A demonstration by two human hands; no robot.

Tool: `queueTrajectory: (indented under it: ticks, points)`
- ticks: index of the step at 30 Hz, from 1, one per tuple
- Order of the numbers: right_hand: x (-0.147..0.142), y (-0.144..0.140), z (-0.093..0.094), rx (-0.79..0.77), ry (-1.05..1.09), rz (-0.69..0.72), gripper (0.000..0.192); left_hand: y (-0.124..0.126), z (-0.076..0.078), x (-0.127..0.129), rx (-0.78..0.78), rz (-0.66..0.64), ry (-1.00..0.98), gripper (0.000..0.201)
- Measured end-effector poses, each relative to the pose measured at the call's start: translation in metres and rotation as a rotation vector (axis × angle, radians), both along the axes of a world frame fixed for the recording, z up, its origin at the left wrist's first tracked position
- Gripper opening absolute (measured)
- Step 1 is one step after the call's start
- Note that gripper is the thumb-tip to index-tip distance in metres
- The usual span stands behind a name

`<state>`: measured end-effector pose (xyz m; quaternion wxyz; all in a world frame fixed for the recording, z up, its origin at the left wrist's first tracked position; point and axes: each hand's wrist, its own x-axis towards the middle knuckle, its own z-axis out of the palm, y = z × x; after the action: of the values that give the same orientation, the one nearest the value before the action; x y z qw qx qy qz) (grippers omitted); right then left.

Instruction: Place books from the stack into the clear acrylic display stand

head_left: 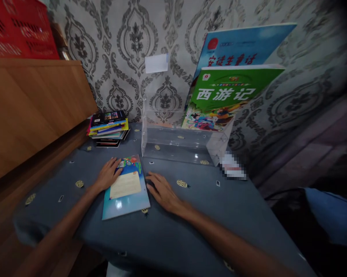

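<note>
Fingers (112, 165) of left hand (107, 176) flat on book (125, 187), right hand (162, 192) spread beside it, gripping nothing, mid counter (208, 215)

book stack (108, 128), clear acrylic rack (176, 142) w/ green book (225, 98), red crate (17, 29)

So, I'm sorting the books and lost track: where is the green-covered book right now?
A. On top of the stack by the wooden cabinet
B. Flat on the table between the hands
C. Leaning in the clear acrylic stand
C: the green-covered book leans in the clear acrylic stand, in front of a blue book.
</note>
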<state>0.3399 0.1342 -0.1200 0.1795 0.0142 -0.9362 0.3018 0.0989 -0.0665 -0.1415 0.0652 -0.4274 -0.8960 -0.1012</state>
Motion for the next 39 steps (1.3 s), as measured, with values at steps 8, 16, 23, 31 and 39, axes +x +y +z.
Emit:
queueTrajectory:
  ticks: [8, 16, 23, 31, 39]
  points:
    - [0.01, 0.003, -0.002, 0.075, 0.069, -0.016, 0.028, 0.011, -0.003, 0.057, 0.083, -0.175, -0.031, 0.054]
    - [0.025, 0.006, 0.01, 0.31, -0.034, -0.155, 0.028, 0.049, -0.003, 0.084, 0.135, -0.247, -0.038, 0.052]
    - [0.026, 0.002, 0.021, 0.404, -0.09, -0.297, 0.03, 0.083, -0.007, 0.113, 0.177, -0.342, -0.082, 0.05]
    - [0.019, -0.008, 0.017, 0.436, -0.046, -0.309, 0.035, 0.084, 0.003, 0.126, 0.227, -0.301, -0.077, 0.048]
    - [0.009, -0.01, 0.007, 0.391, -0.094, -0.085, 0.041, 0.084, 0.007, 0.125, 0.234, -0.282, -0.026, 0.05]
